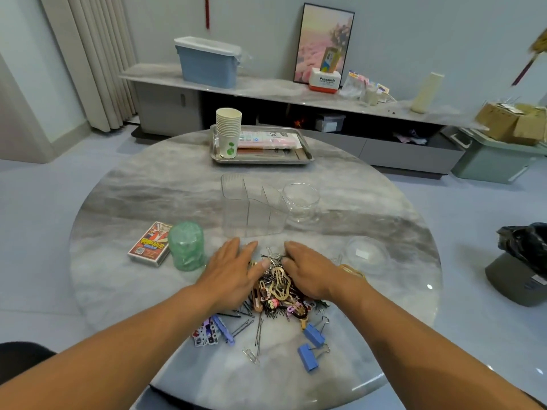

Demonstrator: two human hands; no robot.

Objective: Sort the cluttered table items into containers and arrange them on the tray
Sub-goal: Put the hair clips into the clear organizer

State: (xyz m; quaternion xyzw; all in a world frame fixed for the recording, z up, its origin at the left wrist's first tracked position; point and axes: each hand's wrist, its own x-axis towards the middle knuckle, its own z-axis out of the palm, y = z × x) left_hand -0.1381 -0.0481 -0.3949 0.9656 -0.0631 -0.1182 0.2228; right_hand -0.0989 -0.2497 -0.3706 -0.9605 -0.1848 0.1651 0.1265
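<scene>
- "Panasonic" reads in dark letters on the white-and-orange box (pixel 324 81) over on the long sideboard (pixel 266 90).
- The card box (pixel 151 244) on the round table carries bold yellow characters and a QR code, too blurred to read.
- Print on the flat packets (pixel 266 140) in the tray (pixel 306 153) is illegible.

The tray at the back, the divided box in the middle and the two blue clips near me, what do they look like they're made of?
Tray: likely stainless steel, since its grey rim reflects light.
Divided box: clear hard plastic or acrylic; the table shows through its walls.
Blue clips: probably painted metal bodies with bare wire handles, though the finish is hard to judge.
</scene>
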